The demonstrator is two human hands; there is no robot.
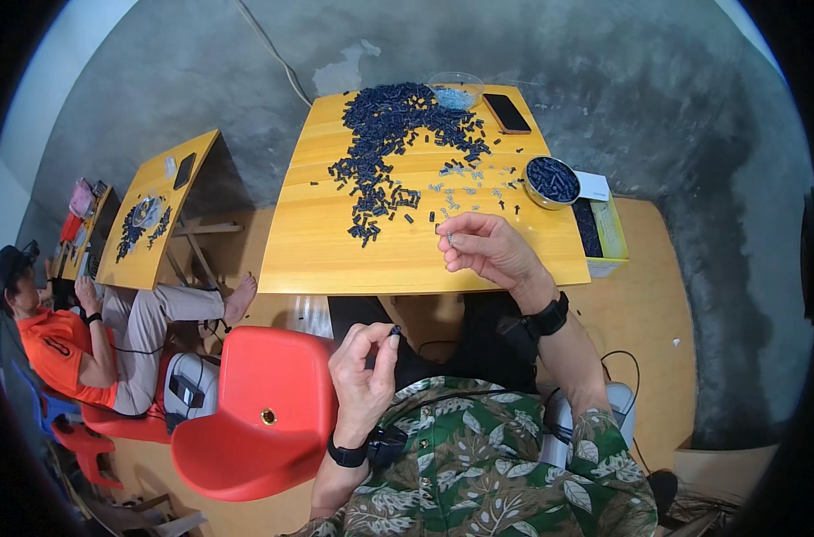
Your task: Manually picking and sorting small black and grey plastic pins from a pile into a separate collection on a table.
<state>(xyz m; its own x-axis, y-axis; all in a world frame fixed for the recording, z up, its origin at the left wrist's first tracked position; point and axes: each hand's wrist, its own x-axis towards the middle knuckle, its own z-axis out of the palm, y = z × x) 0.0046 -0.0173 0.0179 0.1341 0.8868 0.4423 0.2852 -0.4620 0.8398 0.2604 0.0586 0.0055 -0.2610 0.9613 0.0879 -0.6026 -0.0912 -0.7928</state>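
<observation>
My left hand (pixel 364 371) is raised in front of my chest, short of the table's near edge. Its thumb and fingertips pinch a small black cylindrical piece (pixel 394 331). Over the near right part of the yellow wooden table (pixel 317 259), my right hand (pixel 492 251) pinches a tiny silvery piece (pixel 450 239), too small to name. Many similar black pieces (pixel 385 116) lie in a heap from the far edge down the table's middle. Small silvery pieces (pixel 465 190) are scattered beyond my right hand.
A clear bowl (pixel 468 82) of small bluish pieces and a phone (pixel 507 114) stand at the back. On the right are a bowl of black pieces (pixel 552 182) and a yellow box (pixel 612 234). A red chair (pixel 273 371) is at left; beyond it sits a person in orange (pixel 58 358).
</observation>
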